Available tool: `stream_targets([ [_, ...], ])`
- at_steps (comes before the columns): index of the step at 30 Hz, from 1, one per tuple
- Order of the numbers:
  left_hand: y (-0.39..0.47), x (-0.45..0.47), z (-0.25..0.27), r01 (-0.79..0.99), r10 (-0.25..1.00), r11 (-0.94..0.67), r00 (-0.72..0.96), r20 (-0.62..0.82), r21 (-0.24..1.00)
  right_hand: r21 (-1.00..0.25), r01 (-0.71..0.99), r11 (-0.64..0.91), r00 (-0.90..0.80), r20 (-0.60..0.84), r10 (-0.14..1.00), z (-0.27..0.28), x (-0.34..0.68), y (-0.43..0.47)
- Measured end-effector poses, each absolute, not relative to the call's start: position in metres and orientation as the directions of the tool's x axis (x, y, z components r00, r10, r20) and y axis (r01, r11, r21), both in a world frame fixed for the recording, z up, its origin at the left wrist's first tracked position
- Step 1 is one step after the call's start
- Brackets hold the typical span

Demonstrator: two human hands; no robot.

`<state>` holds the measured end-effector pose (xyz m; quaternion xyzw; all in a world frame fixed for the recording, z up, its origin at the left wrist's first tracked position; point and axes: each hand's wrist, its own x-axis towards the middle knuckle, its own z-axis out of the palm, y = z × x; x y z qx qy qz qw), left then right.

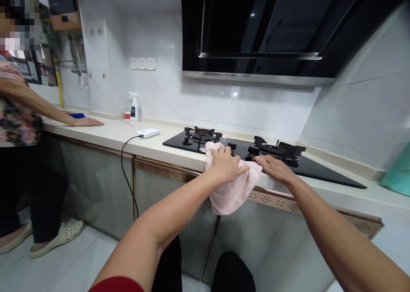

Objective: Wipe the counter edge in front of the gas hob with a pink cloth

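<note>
A pale pink cloth (231,196) is draped over the front edge of the counter, at the near side of the black gas cooktop (323,171). My left hand (226,163) grips the bunched upper part of it, fingers bent over the fabric and thumb pointing right. At the cloth's right corner, the fingertips of my right hand (276,169) are closed on its edge. That hand lies low beside the front of the cooktop. The lower part of the cloth hangs loose in front of the cabinet. My palms and the fabric under them are hidden.
Two burners with black pan supports (278,150) stand up behind my hands. A white power bank (148,133) with a dangling black cable (123,168) lies left. Farther back are a spray bottle (134,108) and a co-worker's hand (88,122). A range hood (256,65) juts out overhead.
</note>
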<state>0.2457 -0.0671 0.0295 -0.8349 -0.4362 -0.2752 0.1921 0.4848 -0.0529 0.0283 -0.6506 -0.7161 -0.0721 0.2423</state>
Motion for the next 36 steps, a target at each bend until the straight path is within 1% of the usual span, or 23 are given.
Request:
stream_targets([
  [3,-0.06,0.231,0.03,0.827,0.615,-0.56,0.456,0.644,-0.051,-0.212,0.969,0.129,-0.024,0.44,0.898,0.027,0.487,-0.051],
  [8,-0.043,0.193,0.038,0.861,0.719,-0.506,0.385,0.579,0.055,-0.217,0.969,0.118,-0.008,0.45,0.893,0.027,0.486,-0.05],
  [13,-0.022,0.126,0.046,0.928,0.804,-0.363,0.267,0.532,0.083,-0.214,0.968,0.131,-0.015,0.473,0.881,0.027,0.486,-0.051],
  [17,-0.003,0.064,0.053,0.969,0.873,-0.21,0.126,0.47,0.13,-0.216,0.966,0.141,-0.025,0.464,0.885,0.027,0.486,-0.051],
  [20,0.011,0.031,0.059,0.979,0.904,-0.121,0.039,0.427,0.166,-0.218,0.964,0.151,-0.033,0.467,0.883,0.027,0.484,-0.051],
  [23,0.019,0.013,0.065,0.979,0.916,-0.061,-0.022,0.4,0.193,-0.23,0.965,0.127,-0.006,0.466,0.885,0.03,0.48,-0.054],
  [25,0.019,0.011,0.065,0.98,0.913,-0.055,-0.028,0.406,0.192,-0.241,0.965,0.106,0.018,0.462,0.886,0.032,0.476,-0.058],
  [31,0.002,0.039,0.057,0.985,0.859,-0.051,-0.04,0.51,0.164,-0.273,0.961,0.045,0.091,0.464,0.881,0.038,0.468,-0.066],
  [34,-0.013,0.072,0.051,0.987,0.842,-0.101,0.019,0.539,0.123,-0.261,0.963,0.061,0.074,0.48,0.874,0.038,0.467,-0.066],
  [36,-0.026,0.1,0.047,0.981,0.811,-0.173,0.095,0.577,0.082,-0.26,0.963,0.068,0.071,0.493,0.867,0.037,0.468,-0.065],
])
